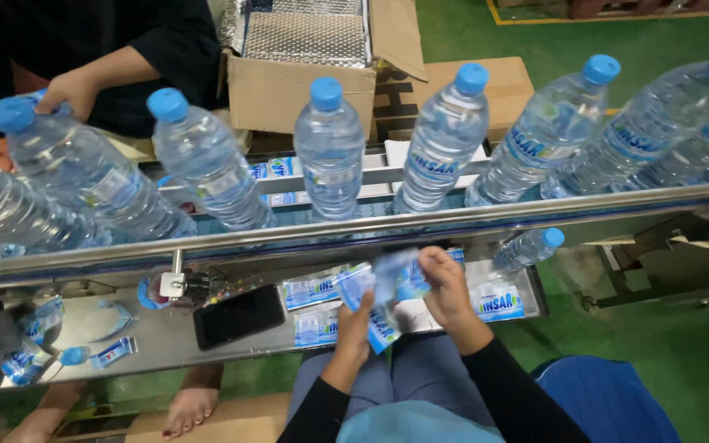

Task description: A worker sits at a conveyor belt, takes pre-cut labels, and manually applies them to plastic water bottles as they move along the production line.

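Both hands meet just below the rail [453, 215], above the person's lap. The left hand [356, 316] has its grip closed on the lower part of a label [379, 295], a thin blue and white plastic sleeve. The right hand [445, 283] pinches the upper edge of it between thumb and fingers. The label is blurred here, so I cannot tell if it is one sleeve or a few pressed together.

Such a film looks very light and soft. It will bend and fold at any touch, and it is probably smooth and a little slippery. It will likely tear or crease if pulled hard. The best place to hold it seems to be the two opposite edges, with fingertips only, so the tube can open.

More flat labels [313, 289] lie on the steel surface [157, 336] beside a dark phone [238, 316]. A small bottle [528, 248] lies near the right hand. Large bottles [330, 148] with blue caps stand in a row on the line behind the rail. Across the line, another person's hand [67, 89] touches the cap of one bottle.
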